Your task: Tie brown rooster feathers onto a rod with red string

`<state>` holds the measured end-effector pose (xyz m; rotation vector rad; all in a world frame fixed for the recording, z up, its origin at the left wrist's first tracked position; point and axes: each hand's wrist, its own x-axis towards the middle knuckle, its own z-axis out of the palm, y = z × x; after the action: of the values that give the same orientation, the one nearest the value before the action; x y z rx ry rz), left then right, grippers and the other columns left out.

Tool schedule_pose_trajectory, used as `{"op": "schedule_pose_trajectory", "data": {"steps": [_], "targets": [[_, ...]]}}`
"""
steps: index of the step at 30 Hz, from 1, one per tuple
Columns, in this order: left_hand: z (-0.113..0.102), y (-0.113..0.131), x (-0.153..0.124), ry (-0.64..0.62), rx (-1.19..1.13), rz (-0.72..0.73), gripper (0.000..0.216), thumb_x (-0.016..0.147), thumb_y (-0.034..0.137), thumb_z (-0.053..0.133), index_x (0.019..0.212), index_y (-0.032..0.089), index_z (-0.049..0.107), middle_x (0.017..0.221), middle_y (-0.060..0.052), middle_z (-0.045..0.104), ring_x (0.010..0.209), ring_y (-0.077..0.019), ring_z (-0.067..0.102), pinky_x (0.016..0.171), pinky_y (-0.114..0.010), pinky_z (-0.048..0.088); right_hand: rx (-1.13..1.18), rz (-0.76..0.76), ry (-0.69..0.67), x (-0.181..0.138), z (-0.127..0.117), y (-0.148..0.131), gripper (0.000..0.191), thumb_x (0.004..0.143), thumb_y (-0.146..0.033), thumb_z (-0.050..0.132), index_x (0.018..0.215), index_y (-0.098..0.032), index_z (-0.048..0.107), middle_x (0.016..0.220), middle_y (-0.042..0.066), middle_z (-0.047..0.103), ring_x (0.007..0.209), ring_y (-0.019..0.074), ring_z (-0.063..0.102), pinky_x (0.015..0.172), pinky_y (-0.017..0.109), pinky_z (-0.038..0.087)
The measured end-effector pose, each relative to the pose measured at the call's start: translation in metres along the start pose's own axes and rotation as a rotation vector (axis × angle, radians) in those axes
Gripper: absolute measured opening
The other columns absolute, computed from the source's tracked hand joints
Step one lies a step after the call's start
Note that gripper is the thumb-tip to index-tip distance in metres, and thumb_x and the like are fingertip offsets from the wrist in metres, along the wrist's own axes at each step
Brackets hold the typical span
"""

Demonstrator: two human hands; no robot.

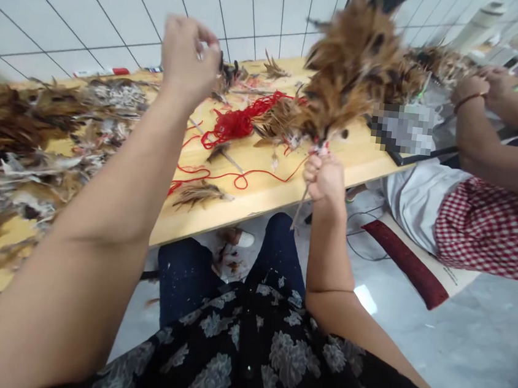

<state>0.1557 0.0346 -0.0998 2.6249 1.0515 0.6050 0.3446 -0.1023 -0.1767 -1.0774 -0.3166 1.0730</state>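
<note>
My right hand is wrapped round the thin stick of a feather duster, just below its brown feathers. The duster stands upright above the table edge. A red string runs from its base across the tabletop to the left. Raised above the table, my left hand has curled fingers, slightly blurred; a dark bit shows by the fingertips, but what they pinch cannot be made out. Between my hands lies a tangled heap of red string. A loose brown feather bunch rests near the front edge.
Piles of brown and grey feathers cover the left of the wooden table. A tiled wall stands behind. At the right, another person's hands work over a dark-edged tray. A dark red cushion strip lies below.
</note>
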Motion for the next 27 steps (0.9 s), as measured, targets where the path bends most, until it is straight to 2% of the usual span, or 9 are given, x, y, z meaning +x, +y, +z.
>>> {"op": "schedule_pose_trajectory", "data": {"steps": [3, 5, 8, 12, 15, 19, 21, 24, 27], "targets": [[0.014, -0.013, 0.012, -0.027, 0.085, -0.148, 0.038, 0.1, 0.035, 0.052, 0.123, 0.014, 0.072, 0.122, -0.013, 0.075, 0.12, -0.0285, 0.064, 0.113, -0.043, 0.047, 0.028, -0.108, 0.045, -0.005, -0.019, -0.032, 0.03, 0.112, -0.029, 0.04, 0.085, -0.02, 0.049, 0.055, -0.012, 0.024, 0.04, 0.0042, 0.015, 0.038, 0.013, 0.016], [0.029, -0.019, 0.02, -0.073, 0.122, -0.166, 0.032, 0.096, 0.027, 0.051, 0.114, 0.014, 0.075, 0.121, -0.013, 0.075, 0.114, -0.0276, 0.066, 0.109, -0.042, 0.049, 0.017, -0.155, 0.042, -0.012, -0.029, -0.042, 0.028, 0.111, -0.033, 0.046, 0.086, -0.02, 0.051, 0.056, -0.011, 0.025, 0.041, 0.004, 0.015, 0.038, 0.013, 0.016], [0.061, -0.027, 0.029, -0.112, 0.106, -0.062, 0.028, 0.09, 0.024, 0.056, 0.108, 0.021, 0.077, 0.115, -0.01, 0.074, 0.112, -0.0282, 0.066, 0.103, -0.042, 0.05, 0.0, -0.158, 0.05, -0.021, -0.039, -0.039, 0.028, 0.109, -0.035, 0.05, 0.086, -0.02, 0.052, 0.056, -0.012, 0.025, 0.041, 0.0038, 0.016, 0.038, 0.013, 0.016], [0.101, -0.028, 0.04, -0.025, 0.061, 0.13, 0.031, 0.086, 0.022, 0.057, 0.11, 0.024, 0.078, 0.115, -0.009, 0.071, 0.115, -0.0284, 0.061, 0.1, -0.045, 0.048, -0.007, -0.109, 0.089, -0.024, -0.047, -0.024, 0.029, 0.109, -0.033, 0.049, 0.085, -0.019, 0.052, 0.055, -0.012, 0.024, 0.04, 0.0036, 0.014, 0.038, 0.013, 0.016], [0.117, -0.019, 0.049, 0.02, 0.011, 0.257, 0.035, 0.089, 0.025, 0.057, 0.117, 0.023, 0.076, 0.119, -0.009, 0.07, 0.125, -0.0292, 0.054, 0.103, -0.048, 0.043, -0.037, -0.104, 0.08, -0.022, -0.047, -0.015, 0.028, 0.107, -0.036, 0.053, 0.084, -0.02, 0.051, 0.055, -0.012, 0.024, 0.041, 0.0035, 0.015, 0.039, 0.014, 0.016], [0.127, -0.007, 0.063, 0.001, -0.018, 0.319, 0.03, 0.09, 0.029, 0.059, 0.113, 0.022, 0.076, 0.128, -0.012, 0.069, 0.14, -0.034, 0.046, 0.11, -0.05, 0.036, -0.063, -0.086, 0.077, -0.019, -0.036, -0.006, 0.03, 0.109, -0.036, 0.049, 0.084, -0.02, 0.05, 0.055, -0.012, 0.026, 0.041, 0.0032, 0.014, 0.039, 0.014, 0.014], [0.128, -0.008, 0.071, -0.027, 0.01, 0.328, 0.029, 0.093, 0.034, 0.058, 0.113, 0.023, 0.075, 0.13, -0.009, 0.069, 0.141, -0.0291, 0.042, 0.113, -0.048, 0.033, -0.074, -0.071, 0.084, -0.017, -0.027, -0.003, 0.03, 0.11, -0.035, 0.047, 0.084, -0.02, 0.05, 0.055, -0.012, 0.025, 0.041, 0.0029, 0.014, 0.04, 0.015, 0.014], [0.12, -0.02, 0.079, -0.015, 0.112, 0.25, 0.028, 0.097, 0.04, 0.058, 0.114, 0.023, 0.072, 0.131, -0.002, 0.066, 0.132, -0.0213, 0.039, 0.116, -0.044, 0.028, -0.106, -0.043, 0.097, -0.013, -0.014, 0.001, 0.03, 0.111, -0.032, 0.043, 0.085, -0.019, 0.05, 0.056, -0.012, 0.026, 0.04, 0.0025, 0.015, 0.04, 0.016, 0.014], [0.097, -0.039, 0.074, 0.072, 0.183, 0.115, 0.026, 0.102, 0.038, 0.053, 0.115, 0.021, 0.068, 0.119, 0.0, 0.064, 0.115, -0.018, 0.042, 0.111, -0.043, 0.031, -0.126, -0.007, 0.131, -0.004, -0.006, 0.007, 0.031, 0.112, -0.026, 0.036, 0.084, -0.02, 0.049, 0.056, -0.011, 0.026, 0.04, 0.0029, 0.016, 0.04, 0.017, 0.013]]}}
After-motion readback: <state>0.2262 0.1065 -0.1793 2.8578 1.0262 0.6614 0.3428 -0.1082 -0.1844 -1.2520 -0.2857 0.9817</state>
